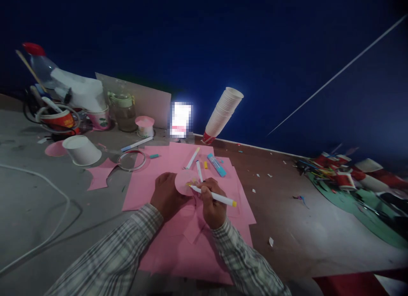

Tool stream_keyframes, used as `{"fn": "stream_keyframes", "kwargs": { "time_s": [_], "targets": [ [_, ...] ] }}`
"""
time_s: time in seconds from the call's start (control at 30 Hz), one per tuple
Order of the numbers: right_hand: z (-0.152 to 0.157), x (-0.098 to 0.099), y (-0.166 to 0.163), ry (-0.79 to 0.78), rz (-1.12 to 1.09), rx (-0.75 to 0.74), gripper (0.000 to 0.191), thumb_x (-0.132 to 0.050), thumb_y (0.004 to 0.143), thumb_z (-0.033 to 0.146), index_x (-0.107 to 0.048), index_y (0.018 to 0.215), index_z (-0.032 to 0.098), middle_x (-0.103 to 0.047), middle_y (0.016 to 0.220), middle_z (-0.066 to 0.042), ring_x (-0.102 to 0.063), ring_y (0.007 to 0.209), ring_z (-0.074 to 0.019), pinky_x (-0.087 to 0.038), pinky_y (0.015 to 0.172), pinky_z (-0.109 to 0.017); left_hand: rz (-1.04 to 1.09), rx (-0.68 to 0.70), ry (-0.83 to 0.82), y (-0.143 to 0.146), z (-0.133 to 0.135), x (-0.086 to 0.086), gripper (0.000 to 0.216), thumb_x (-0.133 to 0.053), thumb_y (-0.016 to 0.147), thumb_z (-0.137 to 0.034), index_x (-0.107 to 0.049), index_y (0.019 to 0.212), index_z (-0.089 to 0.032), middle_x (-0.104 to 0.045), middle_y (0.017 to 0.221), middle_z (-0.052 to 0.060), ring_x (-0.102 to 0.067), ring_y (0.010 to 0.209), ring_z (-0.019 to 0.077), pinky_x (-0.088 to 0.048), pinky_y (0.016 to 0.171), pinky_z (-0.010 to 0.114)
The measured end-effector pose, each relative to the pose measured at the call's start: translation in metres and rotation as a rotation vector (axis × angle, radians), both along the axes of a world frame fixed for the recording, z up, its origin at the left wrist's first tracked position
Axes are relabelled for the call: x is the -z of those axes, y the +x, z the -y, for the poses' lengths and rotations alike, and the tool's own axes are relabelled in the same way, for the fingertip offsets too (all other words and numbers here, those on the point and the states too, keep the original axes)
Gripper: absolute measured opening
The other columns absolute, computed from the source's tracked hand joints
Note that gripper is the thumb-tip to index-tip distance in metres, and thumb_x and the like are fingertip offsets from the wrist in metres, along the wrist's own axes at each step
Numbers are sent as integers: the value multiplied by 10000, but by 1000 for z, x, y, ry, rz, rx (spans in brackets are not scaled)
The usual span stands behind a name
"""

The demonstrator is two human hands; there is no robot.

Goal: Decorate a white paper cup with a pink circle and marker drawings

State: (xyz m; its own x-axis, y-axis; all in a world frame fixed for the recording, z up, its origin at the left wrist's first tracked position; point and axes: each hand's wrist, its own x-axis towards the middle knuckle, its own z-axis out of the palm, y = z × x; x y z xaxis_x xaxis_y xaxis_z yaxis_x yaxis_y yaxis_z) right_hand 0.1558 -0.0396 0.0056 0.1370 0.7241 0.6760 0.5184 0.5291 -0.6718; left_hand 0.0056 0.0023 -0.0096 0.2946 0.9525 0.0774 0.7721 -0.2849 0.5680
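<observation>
My left hand (165, 196) is closed around a small cup covered in pink paper (185, 182), holding it on its side over the pink paper sheets (159, 240). My right hand (211, 204) grips a white marker with a yellow end (216, 197), its tip touching the pink cup. Both sleeves are plaid.
Loose markers (216, 164) lie on the pink sheets beyond my hands. A tilted stack of white cups (223, 113) leans at the back. An overturned white cup (81, 149), a clear tape ring (131, 160), a cluttered pile of containers (63, 104) and a white cable (38, 211) are left. Red cups and green paper (347, 185) lie right.
</observation>
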Motion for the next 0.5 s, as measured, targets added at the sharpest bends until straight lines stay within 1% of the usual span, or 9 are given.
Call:
{"fn": "stream_keyframes", "kwargs": {
  "time_s": [0.17, 0.3, 0.4, 0.5],
  "targets": [
    [0, 2, 1, -17, -24, -9, 263, -496, 1018, 283, -694, 855, 222, -682, 690, -16, -636, 672, -197, -514, 697, -373, 8, 3, 26, 0, 0, 3, 400, -778, 762, -320, -731, 1154, -248, -727, 1060, 100, -610, 1164, 370, -442, 1048, 499],
    [0, 4, 2, -23, -71, 8, 253, -508, 1020, 279, -696, 862, 220, -662, 658, -6, -625, 654, -194, -517, 689, -367, 17, -2, 34, -1, -1, 6, 427, -787, 751, -311, -727, 1169, -253, -725, 1073, 94, -603, 1184, 364, -437, 1058, 485],
    [0, 2, 1, 13, -41, -14, 272, -494, 1028, 284, -692, 852, 221, -662, 641, 0, -627, 632, -188, -526, 710, -383, 10, 4, 17, -1, -1, 5, 431, -783, 755, -321, -722, 1176, -252, -724, 1082, 94, -602, 1182, 362, -433, 1055, 490],
    [0, 0, -2, 41, 8, -29, 274, -482, 1030, 276, -692, 860, 224, -714, 698, -15, -657, 654, -191, -532, 717, -394, -4, 3, -6, -1, -1, 2, 426, -782, 751, -314, -724, 1166, -238, -725, 1081, 98, -603, 1176, 358, -431, 1057, 488]
  ]
}}
